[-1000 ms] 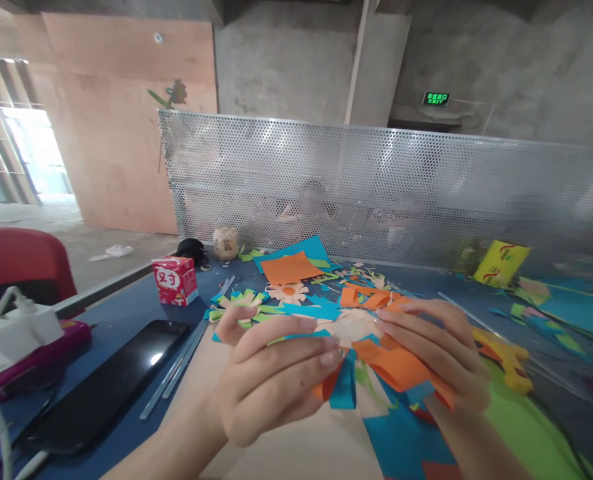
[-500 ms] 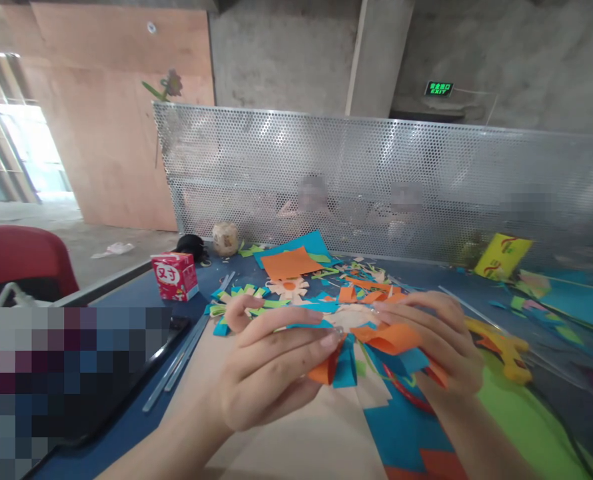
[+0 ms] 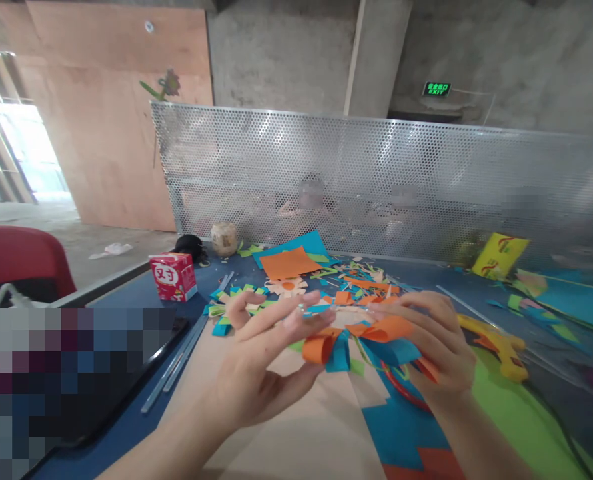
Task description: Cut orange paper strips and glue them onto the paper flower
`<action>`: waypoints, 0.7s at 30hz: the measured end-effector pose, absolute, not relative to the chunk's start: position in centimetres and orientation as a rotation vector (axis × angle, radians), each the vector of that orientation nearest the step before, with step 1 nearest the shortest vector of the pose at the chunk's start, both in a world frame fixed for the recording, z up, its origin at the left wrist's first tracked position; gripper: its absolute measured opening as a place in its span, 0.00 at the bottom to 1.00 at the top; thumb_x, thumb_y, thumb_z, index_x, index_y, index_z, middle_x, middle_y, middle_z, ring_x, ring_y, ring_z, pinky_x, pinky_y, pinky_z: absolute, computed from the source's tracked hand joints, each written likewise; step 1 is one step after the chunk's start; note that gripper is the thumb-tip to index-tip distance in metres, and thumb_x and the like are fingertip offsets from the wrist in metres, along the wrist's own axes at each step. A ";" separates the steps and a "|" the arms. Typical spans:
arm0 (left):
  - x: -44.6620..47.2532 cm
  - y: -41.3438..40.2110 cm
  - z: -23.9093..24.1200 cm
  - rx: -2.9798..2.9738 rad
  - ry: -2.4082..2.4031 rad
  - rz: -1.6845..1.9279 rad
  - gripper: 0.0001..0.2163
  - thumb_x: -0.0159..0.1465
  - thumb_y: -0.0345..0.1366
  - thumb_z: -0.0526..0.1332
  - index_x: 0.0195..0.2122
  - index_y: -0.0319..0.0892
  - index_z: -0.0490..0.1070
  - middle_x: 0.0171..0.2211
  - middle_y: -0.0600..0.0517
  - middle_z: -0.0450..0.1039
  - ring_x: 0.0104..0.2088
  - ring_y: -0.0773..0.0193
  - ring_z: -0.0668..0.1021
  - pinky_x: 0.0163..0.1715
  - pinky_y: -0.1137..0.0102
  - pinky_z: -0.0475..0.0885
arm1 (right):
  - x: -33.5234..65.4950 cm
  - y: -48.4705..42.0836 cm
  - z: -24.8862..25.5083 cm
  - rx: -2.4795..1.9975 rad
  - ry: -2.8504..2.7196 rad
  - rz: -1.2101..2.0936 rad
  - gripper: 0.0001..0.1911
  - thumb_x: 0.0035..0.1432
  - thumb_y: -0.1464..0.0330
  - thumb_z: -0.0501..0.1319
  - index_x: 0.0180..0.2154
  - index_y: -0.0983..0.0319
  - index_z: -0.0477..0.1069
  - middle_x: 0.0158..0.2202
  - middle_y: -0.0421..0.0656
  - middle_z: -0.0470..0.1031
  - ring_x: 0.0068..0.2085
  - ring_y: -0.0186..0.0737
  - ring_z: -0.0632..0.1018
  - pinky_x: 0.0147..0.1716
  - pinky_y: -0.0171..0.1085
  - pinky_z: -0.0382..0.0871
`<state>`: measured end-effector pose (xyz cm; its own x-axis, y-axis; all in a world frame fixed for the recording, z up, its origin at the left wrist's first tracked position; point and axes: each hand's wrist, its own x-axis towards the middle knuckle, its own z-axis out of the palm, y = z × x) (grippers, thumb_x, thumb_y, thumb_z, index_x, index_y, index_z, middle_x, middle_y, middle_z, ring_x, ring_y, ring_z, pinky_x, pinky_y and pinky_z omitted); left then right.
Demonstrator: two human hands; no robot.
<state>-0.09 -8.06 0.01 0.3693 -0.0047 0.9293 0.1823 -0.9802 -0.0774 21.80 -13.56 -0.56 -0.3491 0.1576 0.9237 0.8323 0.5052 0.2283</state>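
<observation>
A paper flower (image 3: 337, 351) with orange and blue looped strips around a pale centre is held up over the beige paper (image 3: 276, 433). My right hand (image 3: 434, 333) grips its right side, the fingers bent over the rim. At its left edge is my left hand (image 3: 271, 353), fingers spread and thumb apart, close to an orange loop (image 3: 318, 348); whether it touches the loop I cannot tell. Behind my left fingers lies a green, blue and beige fringed paper piece (image 3: 221, 327). Under my right hand runs a red curved handle (image 3: 404, 389), the rest of it hidden.
A yellow glue gun (image 3: 501, 350) with a black cord lies at right on green paper (image 3: 521, 420). Clear sticks (image 3: 169, 373) and a dark pixelated device (image 3: 126, 393) are at left. A red box (image 3: 173, 278), paper scraps and a perforated metal screen (image 3: 286, 160) stand farther back.
My left fingers have lifted off the flower's near left side and spread, baring the orange loop. My right hand keeps its hold, and the flower has shifted slightly.
</observation>
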 end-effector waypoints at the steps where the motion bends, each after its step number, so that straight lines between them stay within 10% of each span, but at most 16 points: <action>1: -0.1 -8.0 -0.1 -2.461 -0.171 -1.704 0.35 0.52 0.28 0.58 0.58 0.49 0.41 0.36 0.54 0.75 0.45 0.60 0.72 0.49 0.58 0.52 | 21.8 -13.6 -0.6 -0.835 -1.812 -0.901 0.12 0.54 0.73 0.50 0.38 0.58 0.68 0.33 0.43 0.75 0.36 0.43 0.71 0.34 0.46 0.62; 21: 0.3 -7.9 -0.8 -2.434 -0.223 -2.077 0.34 0.47 0.36 0.65 0.54 0.48 0.52 0.35 0.48 0.71 0.40 0.56 0.72 0.43 0.56 0.62 | 22.0 -14.1 -0.9 -0.852 -1.795 -0.903 0.16 0.58 0.69 0.48 0.46 0.56 0.67 0.37 0.43 0.75 0.36 0.44 0.70 0.35 0.47 0.62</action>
<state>0.34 -7.94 -0.85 0.1530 0.1480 0.9771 0.0625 -0.9882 0.1399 21.98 -14.09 -0.91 -0.3348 0.1666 0.9274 0.8441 0.4905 0.2166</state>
